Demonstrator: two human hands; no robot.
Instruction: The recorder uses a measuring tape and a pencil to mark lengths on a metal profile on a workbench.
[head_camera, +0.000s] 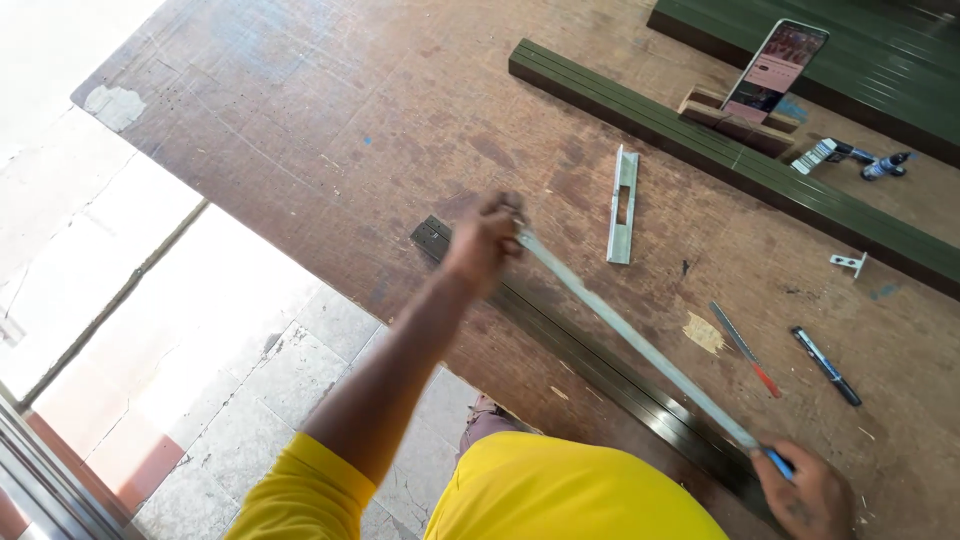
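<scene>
Left hand (482, 243) and right hand (815, 495) each grip an end of the metal strip (630, 335) — fingers closed round it, just above the dark bar (600, 370). Looks like measuring or marking; next it needs the strip held steady against the bar.

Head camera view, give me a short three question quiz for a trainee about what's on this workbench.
1. True or false: both hands hold the same long steel ruler, the left hand at its far end and the right hand at its near end.
2. What does the ruler lie along? A) the dark metal profile at the bench edge B) a red plastic pipe C) a coil of rope
3. What leans upright on the small wooden block at the back of the wooden workbench?

Key: 1 true. 2 A. 3 a phone with its screen lit.
</scene>
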